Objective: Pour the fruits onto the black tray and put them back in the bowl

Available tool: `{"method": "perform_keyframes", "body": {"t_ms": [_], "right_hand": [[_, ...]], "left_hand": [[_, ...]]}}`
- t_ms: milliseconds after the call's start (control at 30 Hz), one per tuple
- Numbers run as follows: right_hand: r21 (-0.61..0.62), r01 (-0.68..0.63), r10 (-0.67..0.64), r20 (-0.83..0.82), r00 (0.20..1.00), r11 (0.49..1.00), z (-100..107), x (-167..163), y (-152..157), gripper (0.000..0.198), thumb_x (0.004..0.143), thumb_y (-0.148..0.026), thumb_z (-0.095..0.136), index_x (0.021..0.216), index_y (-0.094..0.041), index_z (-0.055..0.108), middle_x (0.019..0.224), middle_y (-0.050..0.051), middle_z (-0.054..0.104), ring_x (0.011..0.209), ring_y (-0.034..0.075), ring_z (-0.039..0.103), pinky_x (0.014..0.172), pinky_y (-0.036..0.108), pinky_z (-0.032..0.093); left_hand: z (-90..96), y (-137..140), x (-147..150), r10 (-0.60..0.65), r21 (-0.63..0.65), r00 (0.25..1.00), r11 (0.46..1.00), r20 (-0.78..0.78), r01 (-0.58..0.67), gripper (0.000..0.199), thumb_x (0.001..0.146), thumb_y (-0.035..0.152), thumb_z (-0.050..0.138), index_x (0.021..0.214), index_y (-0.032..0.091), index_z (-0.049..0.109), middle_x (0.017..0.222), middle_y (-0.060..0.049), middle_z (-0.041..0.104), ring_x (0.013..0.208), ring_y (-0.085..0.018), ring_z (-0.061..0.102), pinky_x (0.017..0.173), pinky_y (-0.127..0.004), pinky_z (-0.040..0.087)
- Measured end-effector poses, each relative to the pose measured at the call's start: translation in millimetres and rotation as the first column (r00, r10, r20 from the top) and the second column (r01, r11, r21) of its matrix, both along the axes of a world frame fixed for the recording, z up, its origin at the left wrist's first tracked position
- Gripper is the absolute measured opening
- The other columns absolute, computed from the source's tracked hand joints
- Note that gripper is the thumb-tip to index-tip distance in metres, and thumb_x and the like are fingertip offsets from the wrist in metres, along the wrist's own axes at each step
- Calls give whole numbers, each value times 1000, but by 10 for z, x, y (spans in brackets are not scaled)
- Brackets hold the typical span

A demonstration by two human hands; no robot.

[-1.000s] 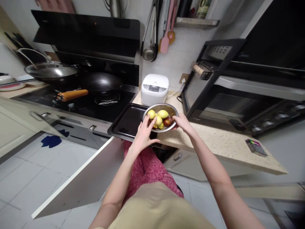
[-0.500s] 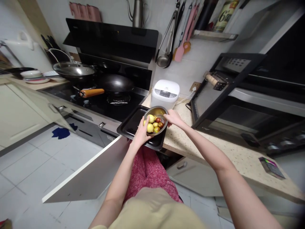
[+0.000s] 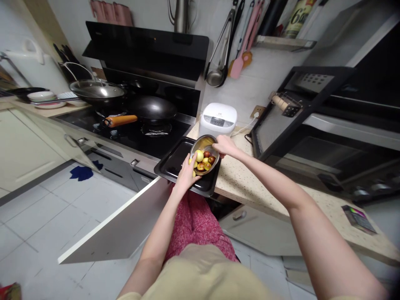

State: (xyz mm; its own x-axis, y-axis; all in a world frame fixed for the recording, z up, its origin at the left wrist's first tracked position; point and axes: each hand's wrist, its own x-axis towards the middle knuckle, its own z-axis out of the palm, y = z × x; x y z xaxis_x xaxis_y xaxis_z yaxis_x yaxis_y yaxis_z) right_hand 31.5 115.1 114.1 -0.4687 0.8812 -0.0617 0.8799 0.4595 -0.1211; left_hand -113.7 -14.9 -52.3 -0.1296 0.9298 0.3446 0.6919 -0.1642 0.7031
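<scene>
A metal bowl (image 3: 203, 143) is tilted over a black baking tray (image 3: 176, 156), its opening leaning toward the left and toward me. Small round fruits lie inside, some yellow (image 3: 199, 156) and some reddish-brown (image 3: 211, 159). My right hand (image 3: 225, 146) is closed on the bowl's far right rim. At the lower left rim, my left hand (image 3: 186, 173) curves against the bowl, its fingers over the edge beside the yellow fruits. A few yellow fruits show at its fingers and thumb. The underside of the bowl is hidden.
A white rice cooker (image 3: 218, 118) stands just behind the bowl. To the left is a black stove (image 3: 131, 139) with a wok (image 3: 153, 109) and an orange handle. An oven (image 3: 346, 146) is at the right. A cabinet door (image 3: 125, 227) hangs open beside my legs.
The bowl has tipped further to the left, with my right hand lifting its far right side. The fruits have shifted toward the lower left rim and my left hand.
</scene>
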Motion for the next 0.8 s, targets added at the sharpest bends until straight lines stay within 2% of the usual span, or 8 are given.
{"method": "perform_keyframes", "body": {"t_ms": [233, 433, 600, 800], "right_hand": [[13, -49, 48, 58, 997, 999, 106, -93, 18, 25, 85, -18, 54, 79, -8, 76, 63, 14, 74, 73, 23, 75, 77, 28, 53], [7, -56, 55, 105, 993, 998, 223, -127, 3, 23, 85, -15, 55, 81, -7, 76, 60, 14, 73, 71, 23, 74, 78, 29, 54], [-6, -51, 51, 123, 991, 999, 262, -124, 23, 24, 87, -16, 54, 83, -6, 76, 58, 13, 71, 65, 22, 73, 73, 28, 55], [-41, -34, 39, 141, 989, 999, 288, -133, 61, 26, 87, -17, 55, 85, -4, 77, 57, 12, 71, 59, 22, 72, 69, 29, 56]], "left_hand": [[-9, -1, -3, 1, -4, 999, 1000, -38, -1, 119, 75, 14, 88, 166, 32, 14, 170, -24, 16, 160, -43, 21, 125, -63, 27], [2, -1, 11, 28, -28, 1000, 999, -10, -28, 119, 74, 16, 89, 166, 33, 16, 170, -23, 13, 159, -46, 20, 123, -64, 32], [15, -8, 10, 57, -72, 998, 996, -8, -57, 115, 75, 16, 89, 165, 25, 19, 169, -31, 11, 159, -49, 19, 123, -65, 31], [9, -6, 3, 45, -70, 999, 996, -12, -46, 114, 74, 16, 90, 165, 25, 21, 171, -29, 7, 159, -48, 17, 123, -64, 31]]}}
